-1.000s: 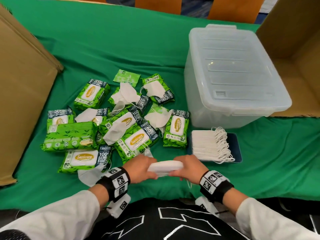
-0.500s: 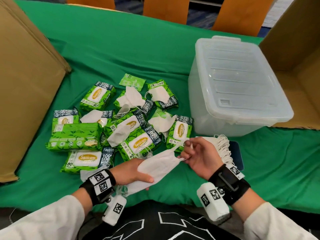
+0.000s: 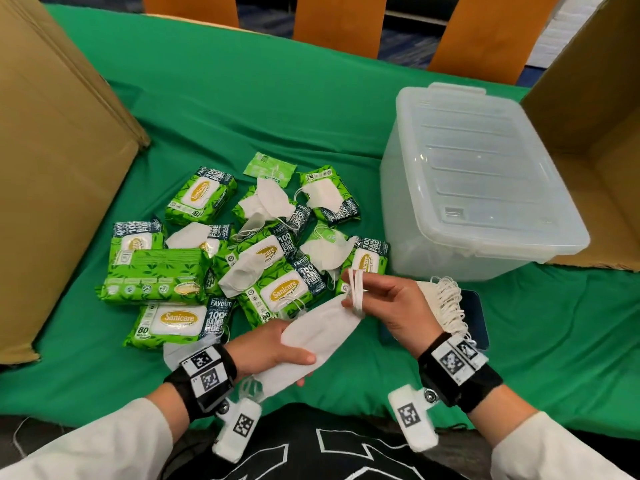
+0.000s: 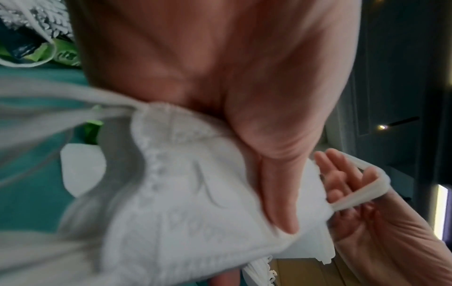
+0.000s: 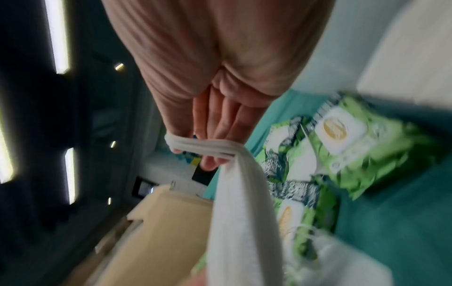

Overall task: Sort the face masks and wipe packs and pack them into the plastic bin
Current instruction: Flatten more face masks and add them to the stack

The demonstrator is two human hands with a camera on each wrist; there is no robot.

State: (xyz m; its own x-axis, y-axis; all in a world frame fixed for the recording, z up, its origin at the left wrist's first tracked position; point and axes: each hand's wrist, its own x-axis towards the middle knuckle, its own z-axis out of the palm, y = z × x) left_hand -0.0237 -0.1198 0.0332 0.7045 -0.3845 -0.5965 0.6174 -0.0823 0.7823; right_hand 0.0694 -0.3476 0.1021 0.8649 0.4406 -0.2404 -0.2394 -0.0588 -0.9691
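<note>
**Tidying one mask before it joins the stack**

At two o'clock from my hands sits the bin (image 3: 485,188), lid on, so I judge nothing gets packed until the sorting is done and the lid comes off. Cardboard panels (image 3: 52,168) stand at nine and at three o'clock, walling the green cloth (image 3: 277,116) so the goods stay within reach.

At eleven o'clock lies the unsorted heap: wipe packs (image 3: 277,292) tumbled at all angles with loose masks (image 3: 270,202) draped over and between them. They are mixed, which is why I pull masks out one at a time.

At three o'clock, just behind my right wrist, is the stack (image 3: 446,303) of sorted masks, ear loops fanned to the right, resting on a dark flat thing I cannot identify. I keep it near so each flattened mask travels a short way.

The mask (image 3: 311,337) in hand lies folded flat, slanting from six toward one o'clock. My left hand (image 3: 273,351) grips its lower end: thumb pressed on top, fingers curled beneath, as the left wrist view confirms. That steadies it while the other end is dressed.

My right hand (image 3: 388,306) has the ear loops (image 3: 356,292) hooked round its near-straight, close-set fingers, drawn taut at the mask's upper end. I judge this gathers the loops so they do not snag.
</note>
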